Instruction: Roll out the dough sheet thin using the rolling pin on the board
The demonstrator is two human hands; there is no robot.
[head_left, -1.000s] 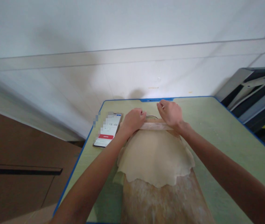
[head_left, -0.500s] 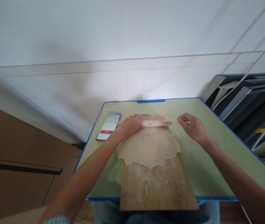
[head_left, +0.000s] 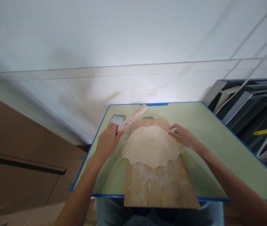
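My left hand (head_left: 107,139) is closed around one end of a pale, flour-dusted rolling pin (head_left: 133,117). The pin is raised at a slant, its far end pointing up and to the right. A large thin sheet of dough (head_left: 153,146) with a wavy edge lies across a wooden board (head_left: 159,185). My right hand (head_left: 181,135) is at the sheet's upper right edge, thumb and forefinger curled together there. The exact grip of its fingertips is hard to make out.
A phone (head_left: 117,119) lies beyond my left hand, partly covered by it. The green table (head_left: 218,141) has a blue rim and stands against a white wall (head_left: 133,84). Dark flat panels (head_left: 248,103) lean at the right. A brown box-like surface (head_left: 23,157) is at the left.
My left hand has moved left and nearer, lifting the rolling pin off the dough and tilting it. My right hand has come left and down to the dough's edge.
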